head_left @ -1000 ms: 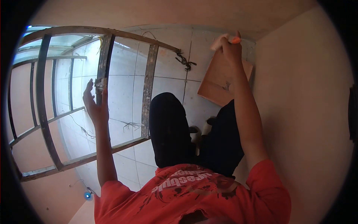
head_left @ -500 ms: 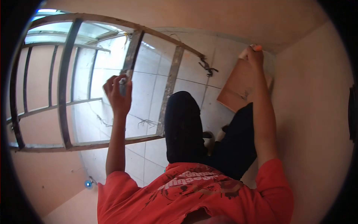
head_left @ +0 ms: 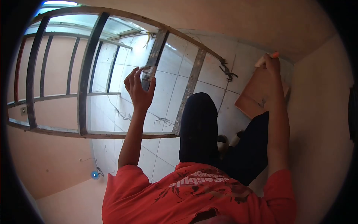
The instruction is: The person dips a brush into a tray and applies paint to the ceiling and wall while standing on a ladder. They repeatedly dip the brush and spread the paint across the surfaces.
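My left hand (head_left: 140, 93) is open, fingers apart, at a dark rung of the ladder (head_left: 86, 67). Its fingertips are right beside a shiny, clear-looking wrap (head_left: 149, 72) around that rung. Far out to the right, my right hand (head_left: 272, 66) is closed around a small tool (head_left: 260, 62) with a pale cream part and an orange end; its exact kind is hidden by the fingers. Beneath this hand, an orange-brown flat board (head_left: 253, 93) lies on the floor near the wall.
White floor tiles (head_left: 153, 119) show through the ladder. Dark straps (head_left: 227, 72) hang at its right end, and loose wire (head_left: 163, 121) appears between the rungs. A plain wall (head_left: 320, 123) rises close on the right. At lower left is a glowing blue round lamp (head_left: 94, 174).
The view has shifted, so the ladder and board sit farther right. My left fingers have spread away from the wrapped spot on the rung. My right hand keeps its hold on the tool.
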